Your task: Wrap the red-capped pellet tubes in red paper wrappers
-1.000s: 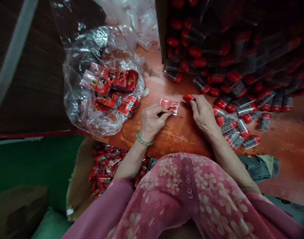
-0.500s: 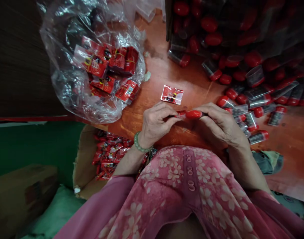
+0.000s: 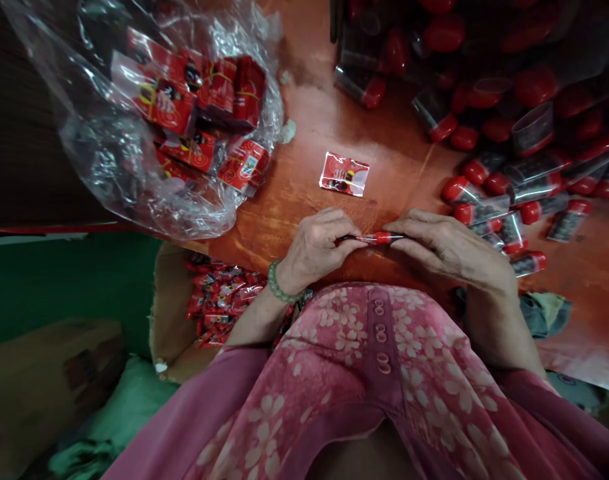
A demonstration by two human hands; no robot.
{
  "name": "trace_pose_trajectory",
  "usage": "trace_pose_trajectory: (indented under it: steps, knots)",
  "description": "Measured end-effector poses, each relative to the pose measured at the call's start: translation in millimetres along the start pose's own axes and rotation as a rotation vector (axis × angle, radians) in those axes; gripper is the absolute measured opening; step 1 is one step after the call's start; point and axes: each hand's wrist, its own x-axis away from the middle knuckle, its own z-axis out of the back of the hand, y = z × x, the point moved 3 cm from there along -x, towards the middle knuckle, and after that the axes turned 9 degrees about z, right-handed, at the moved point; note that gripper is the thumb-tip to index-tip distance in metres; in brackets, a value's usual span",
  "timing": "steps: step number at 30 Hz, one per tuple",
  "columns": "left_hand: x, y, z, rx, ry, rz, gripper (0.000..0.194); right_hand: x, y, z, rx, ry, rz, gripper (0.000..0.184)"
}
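- The left hand (image 3: 314,250), with a jade bead bracelet (image 3: 284,283) at its wrist, curls palm-down, its fingers closing toward the middle.
- The right hand (image 3: 449,247) comes in from the other side, palm-down, with its fingers stretched longer and flatter.
- Both hands grasp a slim clear tube (image 3: 369,237) by its ends, holding it level between them, with its red cap toward the right hand.
- The tube sits low over an orange-red tabletop (image 3: 399,153), close to the front of a pink floral garment (image 3: 364,360).
- A flat red-and-white sachet (image 3: 344,174) lies on the table ahead of the hands, well clear of both.
- Its print shows a dark figure and a ring pattern; the wording is too small to read.
- Red packets (image 3: 174,100) with similar ring print fill a clear plastic bag (image 3: 104,147) at the left, and their writing is also illegible.
- Loose red-capped tubes (image 3: 477,171) lie heaped at the right.
- More red packets (image 3: 217,300) sit in a cardboard box (image 3: 167,313) below the table edge.
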Motion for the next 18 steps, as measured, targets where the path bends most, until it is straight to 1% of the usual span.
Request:
trace_pose_trajectory:
  steps: [4,6,9,12,15,18]
  knots:
    - [1.6,-4.7,-1.4,0.055,0.024,0.023,0.02,3.4,1.4,9.0,-0.029,0.069,-0.01,0.036]
    - [1.9,-7.0,-1.7,0.075,0.027,0.041,0.021,5.6,1.4,13.5,-0.058,0.078,-0.002,0.036]
    - [1.7,-7.7,-1.8,0.084,0.009,0.062,0.021,6.1,0.3,15.4,-0.059,0.018,-0.006,0.04]
    - [0.9,-4.0,-1.6,0.045,-0.02,0.052,0.019,3.2,-2.8,12.3,0.048,-0.048,-0.026,0.042]
    - [0.5,0.4,-2.4,-0.06,-0.048,0.029,0.018,-0.8,-6.4,5.8,0.171,-0.131,-0.06,0.034]
    - [1.5,1.7,-4.9,-0.148,-0.08,0.004,0.018,-4.7,-10.1,2.1,0.208,-0.159,-0.061,0.029]
